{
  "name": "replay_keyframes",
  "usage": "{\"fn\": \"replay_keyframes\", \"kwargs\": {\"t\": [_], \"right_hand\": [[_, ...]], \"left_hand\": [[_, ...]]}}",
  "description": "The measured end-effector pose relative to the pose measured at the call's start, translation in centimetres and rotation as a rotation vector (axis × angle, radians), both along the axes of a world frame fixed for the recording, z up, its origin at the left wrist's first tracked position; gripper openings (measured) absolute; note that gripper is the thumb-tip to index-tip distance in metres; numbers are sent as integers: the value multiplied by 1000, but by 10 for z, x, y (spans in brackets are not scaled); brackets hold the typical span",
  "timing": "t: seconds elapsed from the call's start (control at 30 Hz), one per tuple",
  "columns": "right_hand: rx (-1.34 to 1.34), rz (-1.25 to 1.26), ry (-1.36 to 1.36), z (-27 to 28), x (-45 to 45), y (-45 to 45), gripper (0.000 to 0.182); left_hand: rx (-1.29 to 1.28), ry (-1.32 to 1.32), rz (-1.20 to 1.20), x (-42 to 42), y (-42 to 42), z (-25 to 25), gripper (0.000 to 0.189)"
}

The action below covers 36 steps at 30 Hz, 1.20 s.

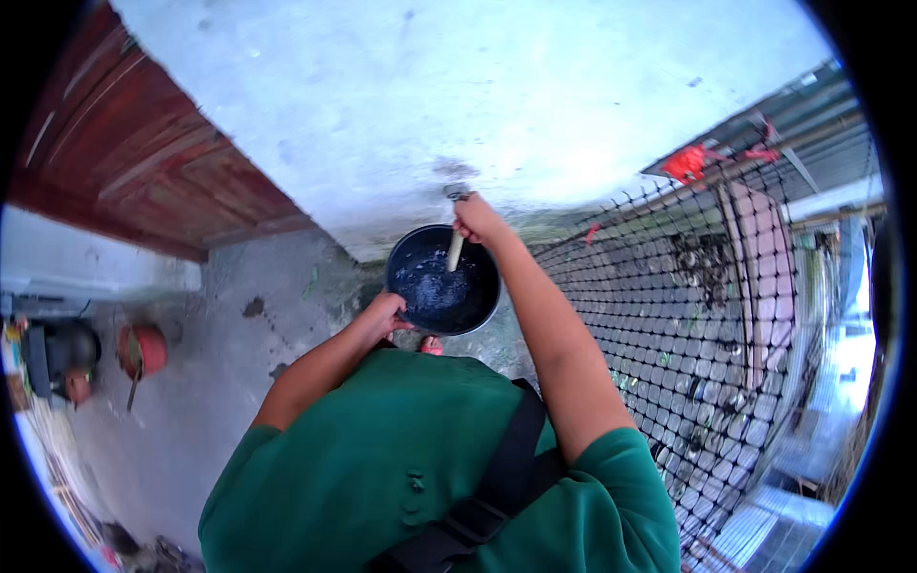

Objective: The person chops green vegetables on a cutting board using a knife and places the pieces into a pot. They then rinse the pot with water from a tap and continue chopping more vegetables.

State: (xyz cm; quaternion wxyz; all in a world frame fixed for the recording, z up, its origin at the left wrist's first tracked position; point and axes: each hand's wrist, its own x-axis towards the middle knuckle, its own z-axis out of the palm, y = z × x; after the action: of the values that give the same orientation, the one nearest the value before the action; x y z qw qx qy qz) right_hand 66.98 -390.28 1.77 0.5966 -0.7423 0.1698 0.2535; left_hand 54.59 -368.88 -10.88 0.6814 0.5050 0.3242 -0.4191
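Observation:
A round dark pot is in front of me, near the foot of the white wall. Rippling, bubbly water lies inside it. My left hand holds the pot by its near-left rim, thumb over the edge. My right hand is closed around a tap that comes out of the wall. Below those fingers a pale tube points down into the pot. My fingers hide most of the tap, so its handle cannot be made out.
Black plastic netting stands along my right side. To the left are a reddish-brown wooden door and a red bucket with a stick-like handle. Dark round vessels sit beyond it on the concrete floor. A foot shows below the pot.

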Motion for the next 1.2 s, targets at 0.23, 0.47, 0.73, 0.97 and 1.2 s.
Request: {"fn": "replay_keyframes", "kwargs": {"t": [0.23,0.47,0.73,0.97,1.2], "right_hand": [[-36,40,44,6,5,0,19],[-37,32,46,13,4,2,18],[-52,38,38,13,3,3,13],[-58,43,53,11,4,2,19],[-65,67,52,13,4,1,19]], "left_hand": [[-32,-29,-65,-1,-3,12,44],[-27,9,-41,-1,-6,19,56],[-13,39,-36,0,-6,21,56],[-1,47,-30,-1,-4,16,49],[14,-25,-32,-2,-6,34,51]]}}
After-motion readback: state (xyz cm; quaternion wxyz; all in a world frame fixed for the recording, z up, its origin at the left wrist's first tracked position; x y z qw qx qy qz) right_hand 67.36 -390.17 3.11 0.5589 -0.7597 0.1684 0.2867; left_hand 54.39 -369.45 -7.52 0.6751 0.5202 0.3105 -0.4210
